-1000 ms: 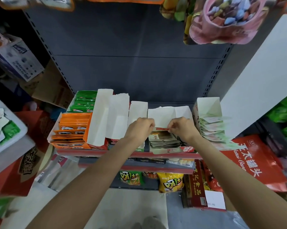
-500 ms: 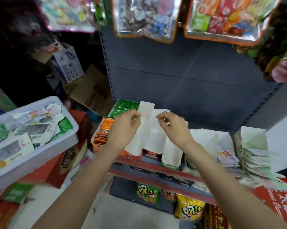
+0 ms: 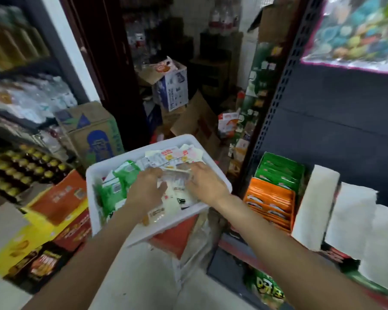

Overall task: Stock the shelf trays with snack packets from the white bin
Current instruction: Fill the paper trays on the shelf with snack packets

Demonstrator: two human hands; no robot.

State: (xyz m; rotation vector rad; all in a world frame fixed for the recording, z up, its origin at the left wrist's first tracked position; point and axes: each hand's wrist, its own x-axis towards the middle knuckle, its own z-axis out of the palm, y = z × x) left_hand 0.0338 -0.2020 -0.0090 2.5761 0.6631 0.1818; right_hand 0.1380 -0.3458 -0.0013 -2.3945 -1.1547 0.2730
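Note:
The white bin (image 3: 166,229) sits on red and yellow cartons left of the shelf, filled with mixed snack packets: green ones (image 3: 119,182) on the left, pale and red-printed ones (image 3: 177,154) at the back. Both my hands are inside it. My left hand (image 3: 147,191) and my right hand (image 3: 205,184) lie palm down with fingers curled onto a pale clear packet (image 3: 175,179) between them. To the right stand the shelf trays: a green-packet tray (image 3: 280,171), an orange-packet tray (image 3: 269,204), and trays with white flaps (image 3: 314,206).
A perforated shelf upright (image 3: 275,108) rises between bin and trays. Cardboard boxes (image 3: 94,135) pile up behind the bin. A yellow carton (image 3: 20,245) lies at the lower left, bottles (image 3: 20,166) fill the left rack, and snack bags (image 3: 264,285) sit on the lower shelf.
Both hands left the white-flapped shelf trays and swung left into the white bin; my view turned left with them. They now rest on packets in the bin.

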